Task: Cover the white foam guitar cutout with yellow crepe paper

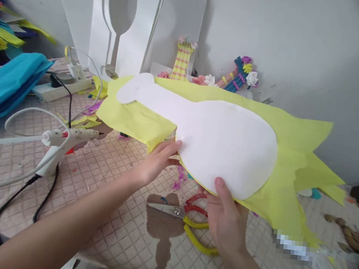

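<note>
A white guitar-shaped cutout [226, 143] lies against a larger sheet of yellow paper [135, 123], whose ragged edges stick out behind it. Both are lifted above the table. My left hand [161, 156] pinches the lower edge where the neck meets the body, thumb on the white face. With its thumb on top and fingers mostly hidden beneath, my right hand [227, 214] grips the bottom edge of the body. Below them, scissors [176, 211] with red and yellow handles rest on a small brown guitar-shaped piece [164, 246].
To the left are a white hot glue gun [54, 147] with looping cords, a power strip [59, 89] and folded blue paper [5, 86]. Small decorated guitars [184, 60] and white boards [146, 24] lean against the wall. A clear plastic bottle [329, 266] lies at right.
</note>
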Demonstrator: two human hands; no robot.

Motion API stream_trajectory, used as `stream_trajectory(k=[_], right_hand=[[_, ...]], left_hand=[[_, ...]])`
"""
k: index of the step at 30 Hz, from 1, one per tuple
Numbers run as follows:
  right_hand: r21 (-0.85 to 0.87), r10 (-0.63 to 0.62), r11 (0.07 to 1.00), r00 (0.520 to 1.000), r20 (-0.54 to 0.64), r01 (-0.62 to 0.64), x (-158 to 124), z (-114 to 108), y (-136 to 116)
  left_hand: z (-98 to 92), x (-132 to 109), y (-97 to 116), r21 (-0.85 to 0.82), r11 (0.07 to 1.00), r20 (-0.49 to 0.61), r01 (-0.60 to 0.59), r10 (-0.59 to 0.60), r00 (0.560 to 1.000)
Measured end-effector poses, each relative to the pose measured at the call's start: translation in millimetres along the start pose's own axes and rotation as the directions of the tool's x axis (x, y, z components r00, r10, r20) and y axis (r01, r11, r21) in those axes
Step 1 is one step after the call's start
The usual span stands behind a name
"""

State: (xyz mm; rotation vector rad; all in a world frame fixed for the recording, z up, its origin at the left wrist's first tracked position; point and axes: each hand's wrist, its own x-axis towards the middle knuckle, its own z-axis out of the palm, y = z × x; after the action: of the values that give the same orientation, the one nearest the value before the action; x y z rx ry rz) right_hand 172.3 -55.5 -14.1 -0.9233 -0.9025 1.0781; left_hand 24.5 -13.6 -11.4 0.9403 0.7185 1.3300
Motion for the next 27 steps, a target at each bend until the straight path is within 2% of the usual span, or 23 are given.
stream_trajectory(k=[3, 5, 11, 16, 21, 27], right_hand=[[-0.015, -0.046, 0.999, 0.999, -0.020, 0.045, 1.1, 0.3, -0.8], [-0.030, -0.057, 0.998, 0.998, -0.029, 0.056, 1.2, 0.0, -1.4], [-0.075, -0.087, 0.994, 0.996, -0.024, 0.085, 2.3, 0.0, -4.0], [-0.044, -0.086, 0.995, 0.996, -0.021, 0.085, 4.7, -1.3, -5.3], [-0.008, -0.062, 0.998, 0.997, -0.043, 0.062, 5.2, -1.8, -4.3], [-0.069, -0.085, 0.994, 0.996, -0.015, 0.084, 5.3, -3.5, -2.8]], left_hand=[[-0.5, -4.4, 2.6, 0.194, 0.981, 0.014, -0.013, 0.010, 1.000], [0.7, -7.7, 5.5, 0.230, 0.973, 0.037, -0.028, 0.020, 0.999], [6.8, -13.9, 11.8, 0.238, 0.966, 0.074, -0.097, 0.081, 0.994], [9.1, -15.1, 12.9, 0.257, 0.959, 0.073, -0.122, 0.106, 0.992], [8.7, -15.9, 12.8, 0.253, 0.960, 0.066, -0.118, 0.104, 0.992], [8.4, -17.0, 14.4, 0.248, 0.962, 0.055, -0.112, 0.102, 0.993]])
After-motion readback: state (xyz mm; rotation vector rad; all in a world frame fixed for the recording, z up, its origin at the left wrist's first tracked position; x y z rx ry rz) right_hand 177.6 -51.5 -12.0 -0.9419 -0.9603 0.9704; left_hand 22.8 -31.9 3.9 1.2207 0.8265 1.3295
